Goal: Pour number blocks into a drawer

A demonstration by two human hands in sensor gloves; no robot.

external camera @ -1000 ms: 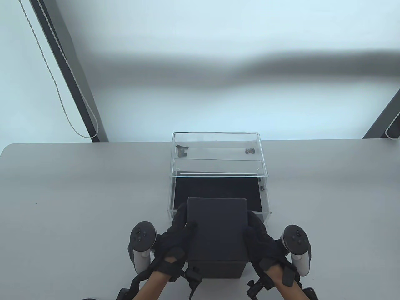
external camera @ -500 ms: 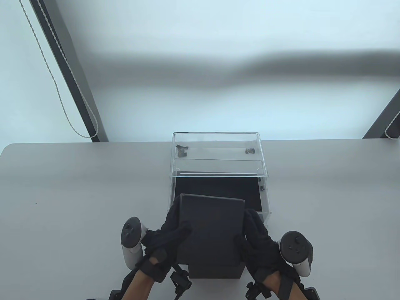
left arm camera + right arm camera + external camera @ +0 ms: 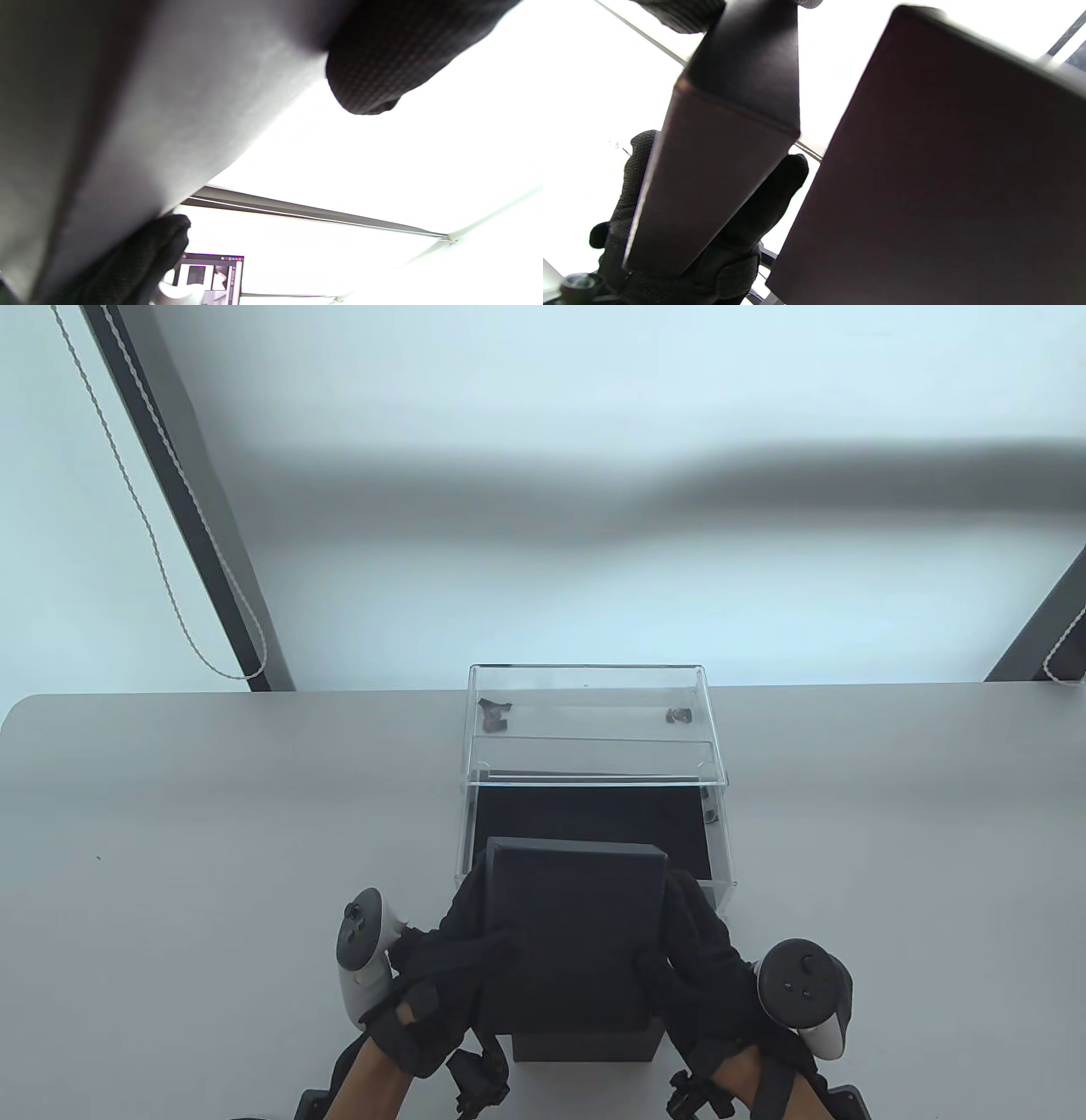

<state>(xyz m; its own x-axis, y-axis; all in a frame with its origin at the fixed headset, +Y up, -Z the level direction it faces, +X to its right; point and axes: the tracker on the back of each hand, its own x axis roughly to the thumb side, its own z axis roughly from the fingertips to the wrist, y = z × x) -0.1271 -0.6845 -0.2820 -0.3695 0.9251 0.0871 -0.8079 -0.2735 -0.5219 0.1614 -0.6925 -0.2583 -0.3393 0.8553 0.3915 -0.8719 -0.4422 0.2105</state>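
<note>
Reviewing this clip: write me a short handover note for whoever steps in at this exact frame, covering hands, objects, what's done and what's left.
Left hand: grips the left side of the tall black rectangular box.
Right hand: grips the box's right side.
The box is held at the front edge of the clear acrylic drawer, which is pulled open toward the person from its clear acrylic case on the grey table.
Done: drawer open, box picked up with both hands.
Left: no number blocks are visible in the black-lined drawer; tip the box over it and pour them in. The box's contents are hidden.
</note>
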